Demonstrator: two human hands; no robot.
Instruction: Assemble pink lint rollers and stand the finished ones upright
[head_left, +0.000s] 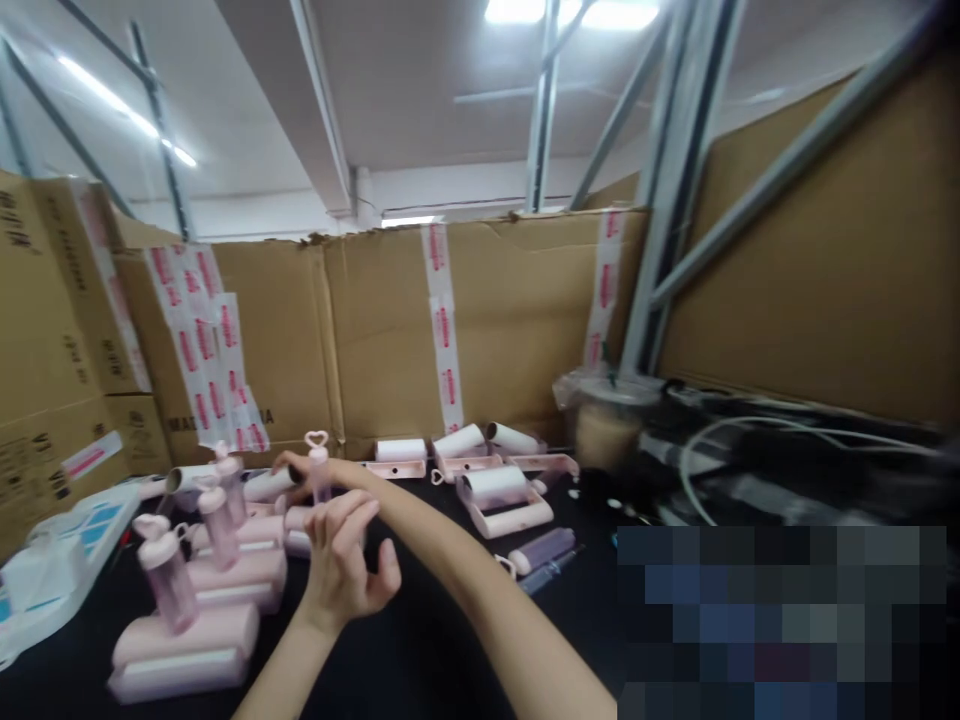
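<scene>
My left hand (345,555) is raised over the black table, fingers bent and thumb held apart, with nothing seen in it. Just behind its fingers stands a clear pinkish handle with a heart-shaped loop (318,462); its lower part is hidden. My right arm crosses behind the left hand. At the back, my right hand (300,478) has its fingers around the end of a lint roller (268,486) with a white roll; the handle partly covers this hand. To the left, pink lint rollers (187,640) lie in a row, their handles (169,580) sticking up.
Open pink lint roller cases with white rolls (495,487) lie at the back. A loose handle (544,550) rests right of my right forearm. A plastic drink cup (606,430) and cables (697,450) are at right. A white-and-blue tray (97,530) is at left; cardboard walls (517,320) enclose the table.
</scene>
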